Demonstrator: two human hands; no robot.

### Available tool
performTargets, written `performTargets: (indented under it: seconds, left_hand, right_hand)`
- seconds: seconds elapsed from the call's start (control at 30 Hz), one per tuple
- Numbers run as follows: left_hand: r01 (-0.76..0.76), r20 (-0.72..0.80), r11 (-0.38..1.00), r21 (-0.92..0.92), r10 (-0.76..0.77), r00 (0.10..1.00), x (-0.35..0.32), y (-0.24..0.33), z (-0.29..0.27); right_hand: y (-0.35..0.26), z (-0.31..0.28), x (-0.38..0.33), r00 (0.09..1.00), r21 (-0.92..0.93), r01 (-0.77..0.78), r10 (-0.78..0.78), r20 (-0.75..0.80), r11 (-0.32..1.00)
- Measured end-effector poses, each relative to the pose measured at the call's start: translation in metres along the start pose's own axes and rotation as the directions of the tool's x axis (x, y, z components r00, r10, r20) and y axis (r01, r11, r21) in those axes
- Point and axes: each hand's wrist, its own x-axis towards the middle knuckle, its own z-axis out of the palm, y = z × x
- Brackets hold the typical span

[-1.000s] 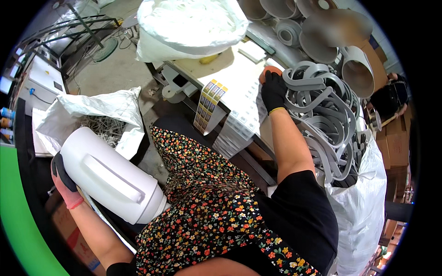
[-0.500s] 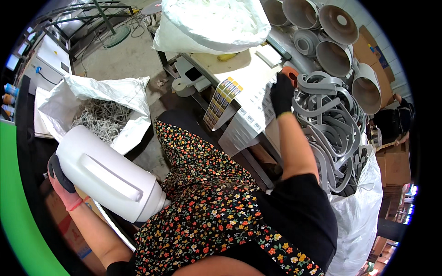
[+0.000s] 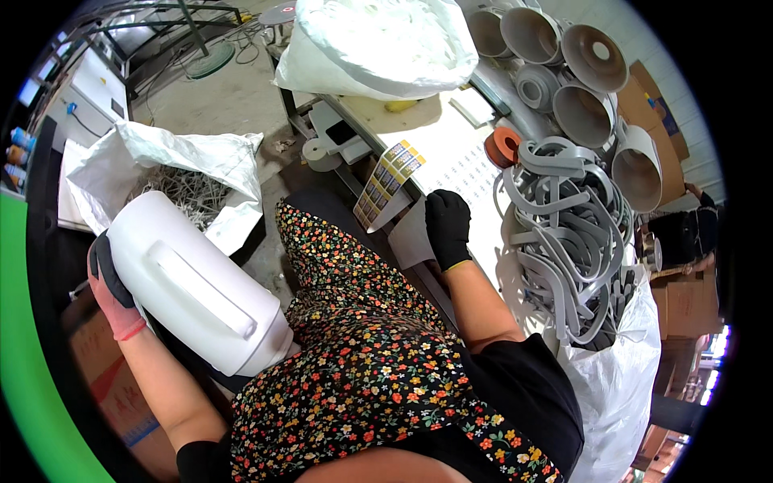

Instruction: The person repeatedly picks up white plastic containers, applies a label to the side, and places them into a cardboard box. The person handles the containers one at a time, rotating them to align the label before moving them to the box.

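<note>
A large white plastic jug-like body (image 3: pixel 181 266) with a long moulded handle lies tilted across my lap, its narrower end against my flowered apron (image 3: pixel 362 346). My left hand (image 3: pixel 111 282), in a pink and dark glove, grips its outer wide end. Over the near edge of the worktable is my right hand (image 3: pixel 448 229) in a black glove, its fingers curled in; anything inside them is hidden. Beyond it lies a white sheet of small printed labels (image 3: pixel 467 173). To its left, a sheet of yellow and dark stickers (image 3: pixel 390 181) hangs over the table edge.
An orange tape roll (image 3: pixel 503 146) sits beside a heap of grey plastic handles (image 3: pixel 568 233). Several grey cylinders (image 3: pixel 584 113) stand at the far right. White sacks hold pale parts (image 3: pixel 378 40) and grey scraps (image 3: pixel 189 197). A person (image 3: pixel 684 233) is at the right edge.
My right hand has come back from beside the orange roll toward me and to the left, fingers now curled. The white body has shifted slightly up and right with my left hand.
</note>
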Motion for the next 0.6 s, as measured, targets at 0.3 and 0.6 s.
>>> performTargets:
  seconds: [0.3, 0.6]
  left_hand:
    - [0.255, -0.109, 0.906, -0.338, -0.307, 0.946, -0.009, 0.019, -0.005]
    - [0.01, 0.06, 0.988, -0.152, -0.001, 0.998, 0.012, 0.107, 0.049]
  right_hand:
    - [-0.053, -0.015, 0.031, 0.987, 0.498, 0.081, -0.14, 0.083, 0.863]
    - [-0.26, -0.108, 0.21, 0.728, 0.95, -0.305, -0.628, 0.275, 0.062]
